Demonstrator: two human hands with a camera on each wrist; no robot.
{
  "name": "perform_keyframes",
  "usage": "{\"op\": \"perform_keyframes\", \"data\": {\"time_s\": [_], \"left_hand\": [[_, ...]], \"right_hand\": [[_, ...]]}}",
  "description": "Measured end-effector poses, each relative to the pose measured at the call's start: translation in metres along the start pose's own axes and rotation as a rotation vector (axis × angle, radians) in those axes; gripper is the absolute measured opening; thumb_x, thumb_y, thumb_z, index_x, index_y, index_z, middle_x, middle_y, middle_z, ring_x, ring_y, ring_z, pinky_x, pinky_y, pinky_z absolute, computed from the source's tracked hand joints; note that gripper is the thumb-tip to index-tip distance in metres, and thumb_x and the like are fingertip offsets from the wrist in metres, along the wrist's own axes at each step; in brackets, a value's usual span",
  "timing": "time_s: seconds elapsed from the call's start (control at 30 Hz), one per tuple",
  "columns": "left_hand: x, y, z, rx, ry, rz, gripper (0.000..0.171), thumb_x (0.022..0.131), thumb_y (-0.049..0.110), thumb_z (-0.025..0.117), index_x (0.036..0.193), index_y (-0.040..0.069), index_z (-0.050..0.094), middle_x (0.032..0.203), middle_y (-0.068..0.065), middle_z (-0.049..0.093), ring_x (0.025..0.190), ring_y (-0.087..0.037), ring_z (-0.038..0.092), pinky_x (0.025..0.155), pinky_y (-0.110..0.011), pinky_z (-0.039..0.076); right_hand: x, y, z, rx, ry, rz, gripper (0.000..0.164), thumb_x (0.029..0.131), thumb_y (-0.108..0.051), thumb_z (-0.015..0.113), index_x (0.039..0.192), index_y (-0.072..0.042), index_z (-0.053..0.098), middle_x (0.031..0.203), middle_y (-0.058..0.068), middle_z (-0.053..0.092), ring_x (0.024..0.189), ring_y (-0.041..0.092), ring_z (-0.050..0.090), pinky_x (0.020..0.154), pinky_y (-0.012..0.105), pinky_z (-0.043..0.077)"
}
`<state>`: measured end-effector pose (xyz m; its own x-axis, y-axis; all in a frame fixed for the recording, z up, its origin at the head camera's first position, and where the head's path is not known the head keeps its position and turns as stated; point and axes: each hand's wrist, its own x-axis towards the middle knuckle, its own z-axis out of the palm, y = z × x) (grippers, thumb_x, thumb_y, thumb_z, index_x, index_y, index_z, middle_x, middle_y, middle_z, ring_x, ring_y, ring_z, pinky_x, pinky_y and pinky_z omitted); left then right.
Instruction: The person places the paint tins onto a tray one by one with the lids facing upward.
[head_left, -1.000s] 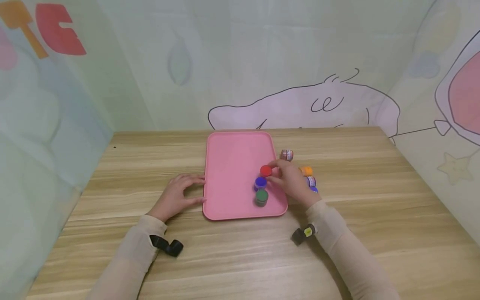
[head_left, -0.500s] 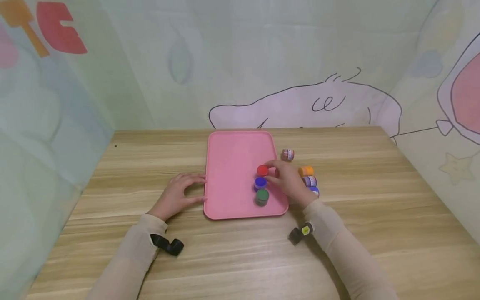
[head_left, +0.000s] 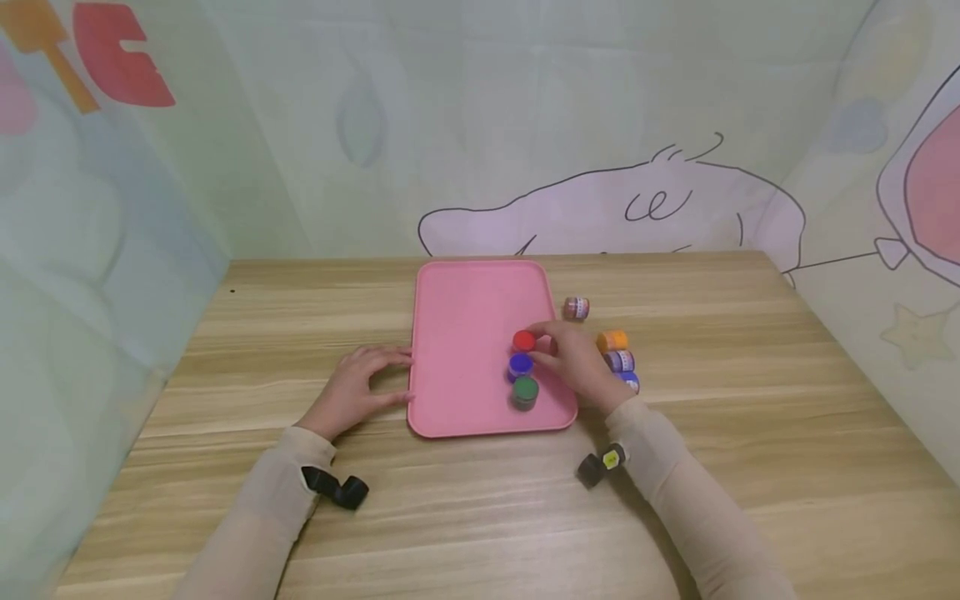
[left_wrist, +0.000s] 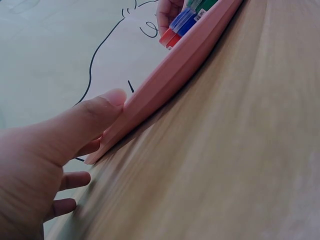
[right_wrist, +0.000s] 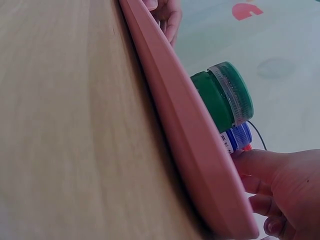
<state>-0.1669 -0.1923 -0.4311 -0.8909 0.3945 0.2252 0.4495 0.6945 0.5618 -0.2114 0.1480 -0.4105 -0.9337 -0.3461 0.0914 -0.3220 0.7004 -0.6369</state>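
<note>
A pink tray [head_left: 465, 333] lies on the table. My left hand [head_left: 351, 393] touches its left rim, the thumb and fingers spread along the edge; the left wrist view shows the thumb [left_wrist: 112, 100] at the rim. Over the tray's right side, my right hand [head_left: 581, 362] pinches a small red-capped paint jar [head_left: 523, 341] between thumb and fingers. Just nearer stands a blue-capped jar [head_left: 521, 367], then a green-capped jar [head_left: 525, 393], forming an upright row. In the right wrist view the green jar [right_wrist: 220, 97] partly hides the blue one, and little of the red shows.
Right of the tray, several jars lie on their sides: a brown one [head_left: 576, 308] farther back, an orange one [head_left: 612, 341], a purple one [head_left: 620, 361] and a blue one [head_left: 630, 382] partly behind my right wrist. A printed cloth backdrop [head_left: 480, 125] borders the wooden table [head_left: 465, 517].
My right hand has shifted the red-capped jar slightly left, into line with the blue and green jars. My left hand stays at the tray's rim.
</note>
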Motion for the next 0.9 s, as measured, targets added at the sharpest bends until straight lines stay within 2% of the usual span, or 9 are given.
{"op": "perform_keyframes", "data": {"time_s": [0.43, 0.9], "left_hand": [[0.0001, 0.0008, -0.0012, 0.003, -0.009, -0.008, 0.053, 0.077, 0.038, 0.079, 0.123, 0.017, 0.064, 0.137, -0.005, 0.058, 0.128, -0.030, 0.048, 0.110, -0.055, 0.029], [-0.0003, 0.0016, -0.0020, -0.007, -0.008, -0.005, 0.052, 0.078, 0.037, 0.079, 0.123, 0.016, 0.064, 0.136, -0.006, 0.058, 0.127, -0.030, 0.048, 0.110, -0.055, 0.028]], "right_hand": [[-0.0009, -0.0020, -0.0037, -0.039, -0.014, -0.015, 0.035, 0.087, -0.016, 0.071, 0.121, -0.011, 0.063, 0.121, 0.007, 0.067, 0.110, 0.022, 0.061, 0.096, 0.041, 0.051], [-0.0014, -0.0034, -0.0080, -0.050, -0.027, 0.029, 0.039, 0.087, -0.016, 0.072, 0.124, -0.010, 0.062, 0.124, 0.009, 0.064, 0.113, 0.027, 0.061, 0.096, 0.043, 0.052]]}}
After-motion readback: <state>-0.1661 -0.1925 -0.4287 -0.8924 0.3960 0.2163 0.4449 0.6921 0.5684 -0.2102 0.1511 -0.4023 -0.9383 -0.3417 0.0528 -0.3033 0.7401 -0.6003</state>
